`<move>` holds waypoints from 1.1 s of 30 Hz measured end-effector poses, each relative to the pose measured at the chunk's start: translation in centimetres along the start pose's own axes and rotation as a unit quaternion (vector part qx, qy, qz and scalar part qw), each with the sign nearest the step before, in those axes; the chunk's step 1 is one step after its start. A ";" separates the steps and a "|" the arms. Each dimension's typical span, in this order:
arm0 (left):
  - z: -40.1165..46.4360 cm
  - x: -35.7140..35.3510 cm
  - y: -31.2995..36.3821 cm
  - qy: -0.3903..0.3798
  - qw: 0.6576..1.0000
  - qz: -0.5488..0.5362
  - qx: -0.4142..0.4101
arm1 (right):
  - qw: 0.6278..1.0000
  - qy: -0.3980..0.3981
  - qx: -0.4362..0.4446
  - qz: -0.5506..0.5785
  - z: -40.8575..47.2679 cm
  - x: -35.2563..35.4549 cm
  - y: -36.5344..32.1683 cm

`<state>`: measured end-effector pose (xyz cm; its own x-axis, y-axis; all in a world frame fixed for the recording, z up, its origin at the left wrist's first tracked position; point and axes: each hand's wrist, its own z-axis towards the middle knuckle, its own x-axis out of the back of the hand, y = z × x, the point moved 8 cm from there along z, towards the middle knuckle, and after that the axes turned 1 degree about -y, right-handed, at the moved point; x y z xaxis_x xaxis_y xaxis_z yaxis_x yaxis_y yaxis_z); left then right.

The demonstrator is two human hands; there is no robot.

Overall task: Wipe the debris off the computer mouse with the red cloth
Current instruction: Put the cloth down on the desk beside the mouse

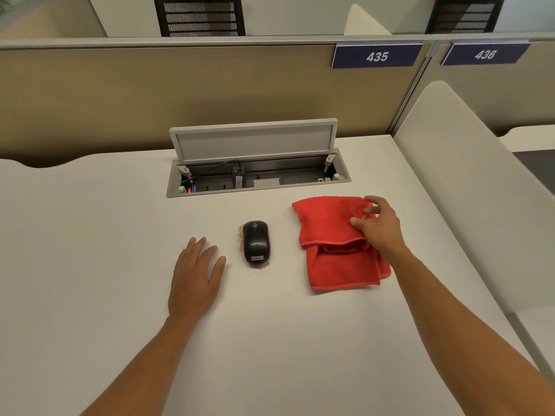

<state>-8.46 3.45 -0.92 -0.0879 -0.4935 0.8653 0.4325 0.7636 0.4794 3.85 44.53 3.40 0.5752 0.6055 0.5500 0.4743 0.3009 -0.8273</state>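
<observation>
A black computer mouse [256,241] lies on the white desk [90,235], with brown crumbs of debris [240,241] along its left side and near end. My left hand [196,274] rests flat on the desk just left of the mouse, fingers straight. To the right of the mouse lies a folded red cloth [333,244]. My right hand [378,226] is on the cloth's right part, thumb and fingers curling into a raised fold of it.
An open cable box [258,175] with sockets and a raised lid is sunk into the desk behind the mouse. A tan partition [150,94] with number plates 435 and 436 stands behind. A white divider [468,181] borders the desk on the right.
</observation>
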 end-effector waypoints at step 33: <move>-0.1 0.0 0.1 -0.009 1.000 0.002 -0.006 | 0.826 -0.162 0.422 -0.337 -8.5 -5.2 -2.0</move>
<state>-8.34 3.53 -0.85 -0.1025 -0.4832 0.8695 0.4435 0.7602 0.4747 5.60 34.49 3.16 0.0973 0.2156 0.9716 -0.0990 0.9735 -0.2061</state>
